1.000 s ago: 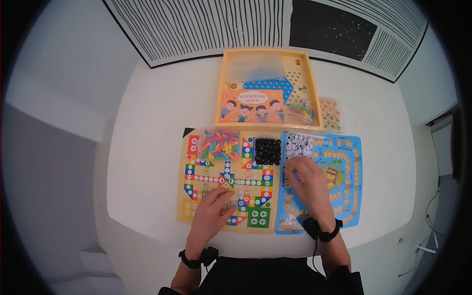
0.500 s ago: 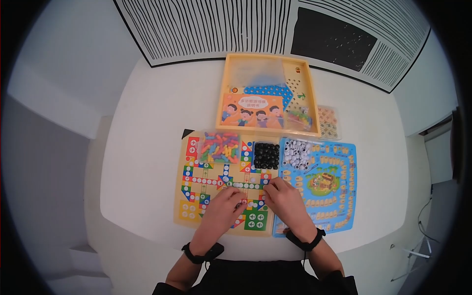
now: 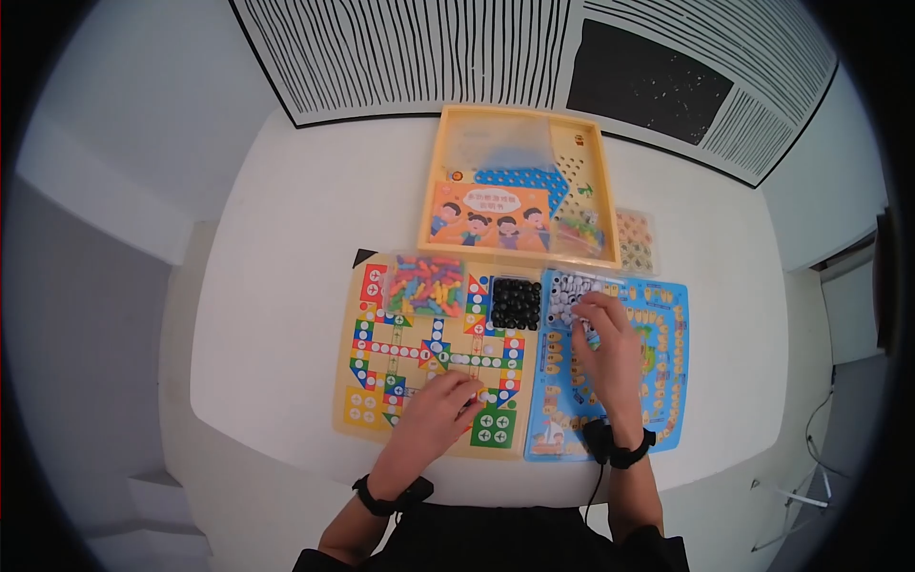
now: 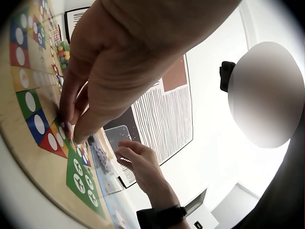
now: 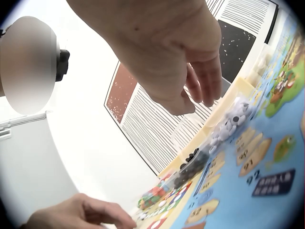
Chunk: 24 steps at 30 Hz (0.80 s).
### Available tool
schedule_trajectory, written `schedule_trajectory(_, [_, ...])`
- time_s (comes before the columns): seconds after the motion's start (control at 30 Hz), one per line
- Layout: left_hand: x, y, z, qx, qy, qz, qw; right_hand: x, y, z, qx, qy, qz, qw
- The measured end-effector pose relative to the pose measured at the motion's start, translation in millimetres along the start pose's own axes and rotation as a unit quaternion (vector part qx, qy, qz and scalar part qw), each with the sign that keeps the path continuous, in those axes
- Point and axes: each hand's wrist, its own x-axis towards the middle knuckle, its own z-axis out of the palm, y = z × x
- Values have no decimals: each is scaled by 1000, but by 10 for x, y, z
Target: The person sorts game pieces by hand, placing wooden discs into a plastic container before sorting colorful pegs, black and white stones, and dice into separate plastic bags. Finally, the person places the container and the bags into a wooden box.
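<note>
My left hand point(image 3: 436, 419) is low over the yellow board-game sheet point(image 3: 381, 426) near its green corner, with thumb and fingertips close together at the surface. In the left wrist view those fingers point(image 4: 71, 98) bend down to the printed squares; I cannot tell whether they pinch a piece. Small white pieces point(image 3: 488, 349) lie on that sheet. Above the clear box of white pieces point(image 3: 569, 286) hovers my right hand point(image 3: 610, 353). In the right wrist view its fingers point(image 5: 209, 78) are loosely bent, thumb apart, with nothing visible between them.
A box of black pieces point(image 3: 516, 303) and a box of coloured pegs point(image 3: 425, 286) stand along the yellow sheet's far side. Under my right arm lies a blue game board point(image 3: 672, 381). Behind, a wooden tray point(image 3: 611, 191) holds an orange booklet point(image 3: 491, 214).
The right hand moved from the white box to the yellow sheet beside the left hand, then back over the white box. The left hand shifted slightly right and stayed at the sheet.
</note>
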Motion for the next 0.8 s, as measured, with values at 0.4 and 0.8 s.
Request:
schedule_trajectory(0.4, [93,44,127,-20,-18,34,999,-228,-213,653,37,-152,-162,974])
schedule_trajectory(0.8, [116,44,72,-31,-51,27,998,-205,-209,149,117,-301,-19,946])
